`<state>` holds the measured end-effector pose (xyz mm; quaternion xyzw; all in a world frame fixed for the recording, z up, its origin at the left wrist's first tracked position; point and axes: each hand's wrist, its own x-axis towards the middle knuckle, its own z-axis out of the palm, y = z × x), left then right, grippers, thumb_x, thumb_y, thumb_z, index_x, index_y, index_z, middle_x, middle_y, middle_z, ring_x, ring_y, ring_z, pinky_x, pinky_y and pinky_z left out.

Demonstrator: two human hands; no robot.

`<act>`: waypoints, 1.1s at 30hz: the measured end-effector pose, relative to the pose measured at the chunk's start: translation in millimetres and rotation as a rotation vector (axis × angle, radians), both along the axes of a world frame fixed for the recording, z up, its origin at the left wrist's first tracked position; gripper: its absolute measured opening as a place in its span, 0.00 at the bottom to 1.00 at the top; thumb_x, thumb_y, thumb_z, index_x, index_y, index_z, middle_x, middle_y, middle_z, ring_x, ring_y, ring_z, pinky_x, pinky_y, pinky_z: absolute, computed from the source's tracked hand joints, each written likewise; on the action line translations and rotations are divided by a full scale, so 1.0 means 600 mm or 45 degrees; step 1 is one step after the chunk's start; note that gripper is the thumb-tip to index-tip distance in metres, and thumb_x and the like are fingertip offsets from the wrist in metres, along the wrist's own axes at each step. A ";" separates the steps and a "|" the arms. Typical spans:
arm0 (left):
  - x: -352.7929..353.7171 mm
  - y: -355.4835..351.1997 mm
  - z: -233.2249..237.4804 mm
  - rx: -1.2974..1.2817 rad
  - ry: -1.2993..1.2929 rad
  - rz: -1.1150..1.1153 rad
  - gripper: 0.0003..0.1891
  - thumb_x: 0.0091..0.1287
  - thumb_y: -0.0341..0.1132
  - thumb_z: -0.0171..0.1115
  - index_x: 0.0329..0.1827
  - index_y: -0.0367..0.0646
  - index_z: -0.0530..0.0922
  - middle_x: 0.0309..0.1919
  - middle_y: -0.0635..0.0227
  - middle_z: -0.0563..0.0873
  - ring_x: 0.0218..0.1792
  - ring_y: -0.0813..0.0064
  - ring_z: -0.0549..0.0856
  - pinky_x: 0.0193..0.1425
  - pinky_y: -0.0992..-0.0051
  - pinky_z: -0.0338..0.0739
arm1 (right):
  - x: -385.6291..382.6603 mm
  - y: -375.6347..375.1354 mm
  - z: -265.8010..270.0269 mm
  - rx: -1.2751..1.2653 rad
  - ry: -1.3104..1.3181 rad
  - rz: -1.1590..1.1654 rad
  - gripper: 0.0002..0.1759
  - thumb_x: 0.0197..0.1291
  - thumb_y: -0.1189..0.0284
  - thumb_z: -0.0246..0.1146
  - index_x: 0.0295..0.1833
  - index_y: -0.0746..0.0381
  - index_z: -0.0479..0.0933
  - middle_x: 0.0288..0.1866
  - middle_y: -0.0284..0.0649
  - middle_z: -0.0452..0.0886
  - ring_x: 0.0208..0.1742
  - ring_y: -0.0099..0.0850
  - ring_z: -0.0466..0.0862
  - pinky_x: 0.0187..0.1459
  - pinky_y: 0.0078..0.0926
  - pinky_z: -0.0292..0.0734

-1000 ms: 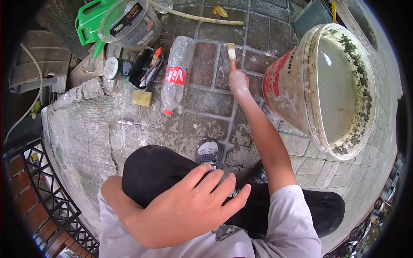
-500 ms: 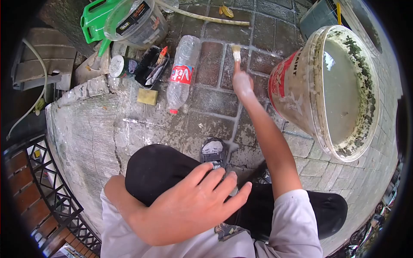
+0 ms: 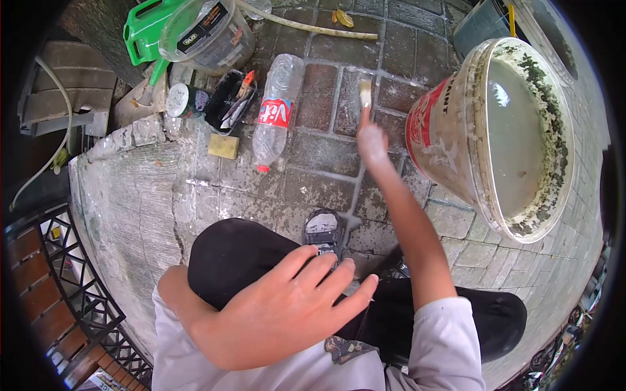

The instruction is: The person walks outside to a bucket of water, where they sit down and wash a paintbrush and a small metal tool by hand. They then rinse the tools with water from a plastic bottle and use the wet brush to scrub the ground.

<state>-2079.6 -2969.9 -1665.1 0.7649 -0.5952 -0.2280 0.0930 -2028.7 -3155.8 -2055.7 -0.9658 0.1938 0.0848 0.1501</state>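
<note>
My right hand (image 3: 373, 144) is wrapped round the handle of a paintbrush (image 3: 365, 98), arm stretched forward. The pale bristles are over a brick in the paving (image 3: 345, 107), near its white joint lines. My left hand (image 3: 293, 303) hangs across my lap by my knee, fingers spread and holding nothing. Right of the brush stands a large paint bucket (image 3: 450, 140) with cloudy grey liquid inside and a crusted rim. To the left lies a clear plastic bottle (image 3: 277, 111) with a red label and red cap.
A yellow sponge (image 3: 223, 146) lies beside a black tray (image 3: 225, 107) of tools. Behind it are a clear tub (image 3: 225, 49) and a green watering can (image 3: 140, 32). A pale hose (image 3: 306, 27) crosses the far bricks. My shoe (image 3: 323, 228) is close in front.
My right hand and the paintbrush have shifted slightly right and back toward me over the bricks. My left hand has barely moved.
</note>
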 end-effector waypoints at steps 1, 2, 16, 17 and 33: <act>0.002 0.001 -0.002 0.003 -0.008 0.002 0.20 0.56 0.38 0.61 0.53 0.50 0.78 0.43 0.68 0.82 0.45 0.71 0.81 0.55 0.70 0.74 | -0.040 0.019 -0.003 -0.022 -0.059 0.013 0.33 0.60 0.76 0.51 0.71 0.68 0.52 0.25 0.47 0.82 0.25 0.43 0.85 0.24 0.41 0.81; 0.002 0.000 -0.002 -0.006 -0.004 0.002 0.20 0.56 0.38 0.61 0.53 0.50 0.78 0.43 0.68 0.82 0.45 0.71 0.81 0.55 0.70 0.74 | -0.071 0.035 -0.004 -0.006 0.010 0.027 0.33 0.61 0.76 0.51 0.72 0.66 0.52 0.24 0.47 0.81 0.25 0.42 0.85 0.24 0.41 0.81; 0.005 -0.003 -0.002 0.026 -0.013 -0.028 0.19 0.57 0.38 0.61 0.53 0.50 0.78 0.43 0.68 0.82 0.44 0.70 0.81 0.55 0.69 0.74 | -0.057 0.052 0.016 0.053 0.168 0.052 0.37 0.59 0.75 0.53 0.72 0.70 0.46 0.27 0.48 0.83 0.27 0.42 0.85 0.27 0.40 0.82; 0.007 -0.004 -0.003 0.013 -0.026 -0.024 0.19 0.57 0.38 0.61 0.53 0.50 0.78 0.43 0.68 0.82 0.45 0.70 0.81 0.55 0.69 0.74 | -0.078 0.058 0.022 0.021 0.127 0.081 0.36 0.59 0.76 0.53 0.72 0.70 0.49 0.26 0.46 0.83 0.26 0.40 0.85 0.25 0.37 0.82; 0.006 -0.001 -0.005 -0.037 -0.016 -0.049 0.18 0.58 0.38 0.60 0.53 0.49 0.78 0.42 0.67 0.82 0.45 0.71 0.81 0.55 0.69 0.74 | -0.093 0.034 0.003 -0.039 -0.032 0.213 0.35 0.54 0.76 0.55 0.70 0.64 0.56 0.22 0.43 0.82 0.23 0.38 0.85 0.22 0.37 0.80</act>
